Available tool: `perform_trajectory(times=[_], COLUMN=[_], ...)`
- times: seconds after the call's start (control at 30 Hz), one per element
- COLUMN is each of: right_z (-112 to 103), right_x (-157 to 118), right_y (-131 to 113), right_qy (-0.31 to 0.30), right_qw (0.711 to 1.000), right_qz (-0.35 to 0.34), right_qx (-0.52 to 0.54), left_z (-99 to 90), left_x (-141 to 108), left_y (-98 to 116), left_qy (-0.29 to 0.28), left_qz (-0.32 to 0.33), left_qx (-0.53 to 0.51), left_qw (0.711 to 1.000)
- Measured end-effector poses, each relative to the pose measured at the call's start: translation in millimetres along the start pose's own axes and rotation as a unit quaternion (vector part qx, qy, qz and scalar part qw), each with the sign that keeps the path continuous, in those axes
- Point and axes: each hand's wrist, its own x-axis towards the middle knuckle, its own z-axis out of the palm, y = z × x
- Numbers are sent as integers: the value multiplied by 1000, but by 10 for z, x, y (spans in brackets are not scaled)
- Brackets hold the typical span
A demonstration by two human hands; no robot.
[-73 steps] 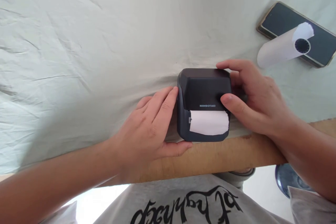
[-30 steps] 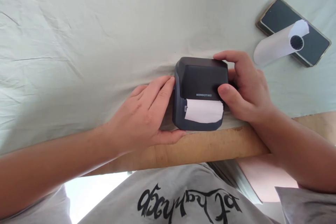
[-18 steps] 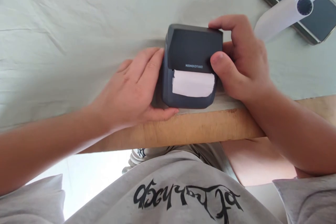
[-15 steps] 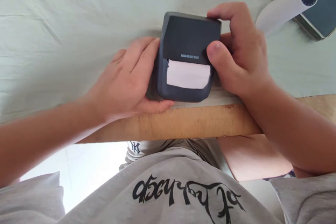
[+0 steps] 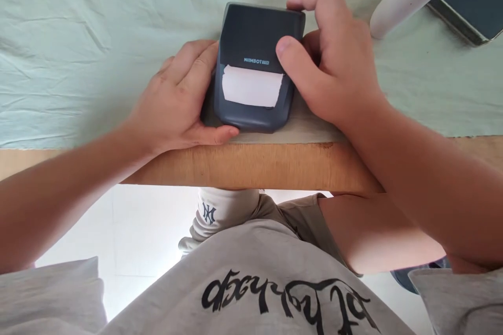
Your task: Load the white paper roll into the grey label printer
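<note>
Printer location: I see the dark printer (image 5: 261,36) at the near edge of the worktop (image 5: 236,167), between both hands. It lies slightly askew, with its NIIMBOT lettering upright in the head view. A white strip of paper (image 5: 252,86) with uneven edges extends from below the black cover, over the blue-grey front part of the housing.

Left hand: My left hand (image 5: 178,94) holds the printer at its near left corner. The long fingers lie together against the left side; the thumb is set apart from them, at the near edge.

Right hand: My right hand (image 5: 340,60) holds the printer on its right side. The thumb presses on the cover near the right edge, and the index fingertip contacts the far right corner. The remaining fingers are partly hidden behind the thumb and palm.

Surroundings: A pale green, creased cloth (image 5: 137,0) covers the worktop up to a bare wooden strip along the near edge. To the right, well apart from the printer, I find a white roll (image 5: 406,2) with its dark, ribbed opening facing the camera. A phone (image 5: 467,2) lies beside it, cut off by the frame. I cannot tell whether these two items touch.
</note>
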Motion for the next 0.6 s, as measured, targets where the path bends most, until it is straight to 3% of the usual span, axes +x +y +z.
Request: perform_trajectory(times=[0.3,0.6], right_z=[15,82], right_x=[4,-24], right_y=[-36,168], right_qy=[6,19], right_qw=[999,996], right_qz=[36,-38], right_qx=[15,75], left_z=[8,5], left_x=[-10,-10], left_y=[-83,-54], left_qy=[4,23], left_qz=[11,22], left_qx=[-1,-30], left_qw=[1000,999])
